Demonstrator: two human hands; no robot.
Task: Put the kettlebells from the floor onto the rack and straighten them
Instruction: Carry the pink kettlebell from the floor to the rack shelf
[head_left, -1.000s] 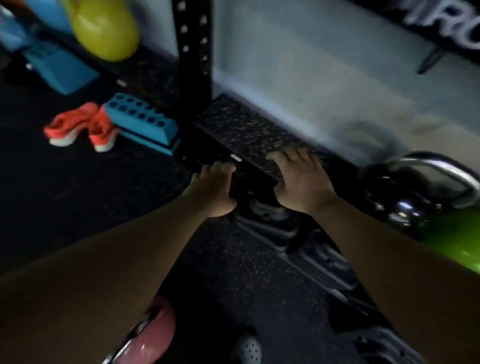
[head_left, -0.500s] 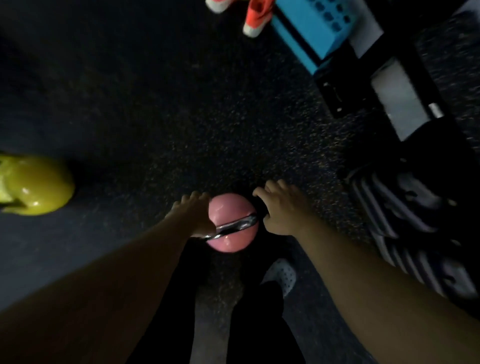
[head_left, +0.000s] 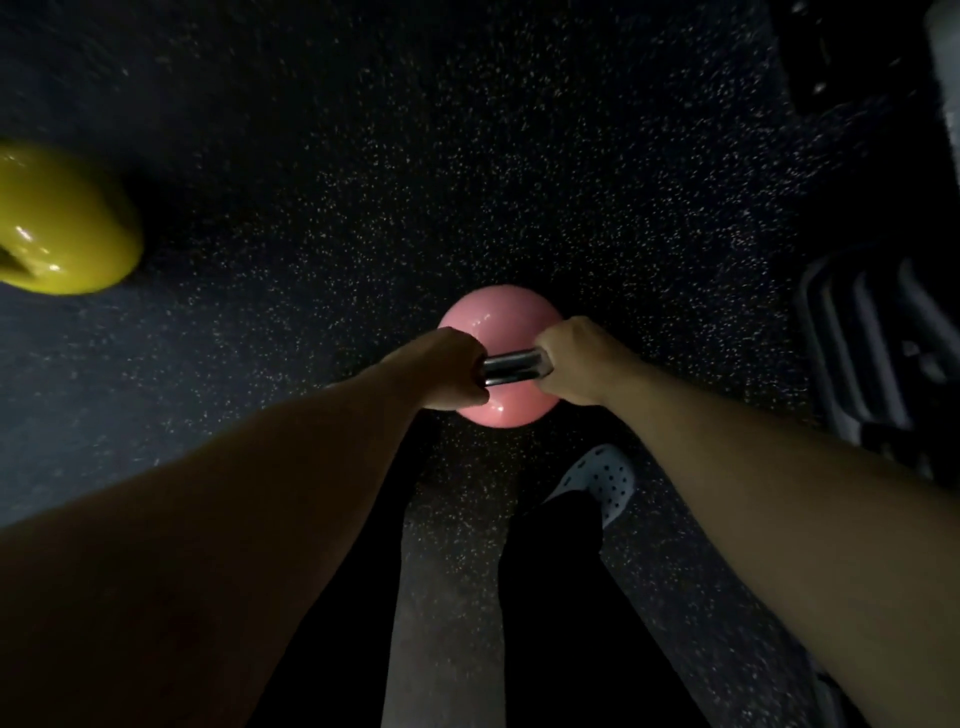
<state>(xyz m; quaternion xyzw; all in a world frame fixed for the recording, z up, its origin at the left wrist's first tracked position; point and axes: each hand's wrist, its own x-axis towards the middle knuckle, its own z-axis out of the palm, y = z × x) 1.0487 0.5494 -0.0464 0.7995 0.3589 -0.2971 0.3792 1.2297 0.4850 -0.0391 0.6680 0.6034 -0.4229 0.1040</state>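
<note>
Pink kettlebell (head_left: 501, 322) gripped, floor (head_left: 415, 182) open.

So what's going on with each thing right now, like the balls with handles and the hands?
Pink kettlebell: upright, low over or on the floor, held by its metal handle.
Left hand: closed in a grip on the handle's left end.
Right hand: closed in a grip on the handle's right end.
Yellow kettlebell: on the floor, off to the left, untouched.
White shoe: on the foot, flat on the floor.
</note>
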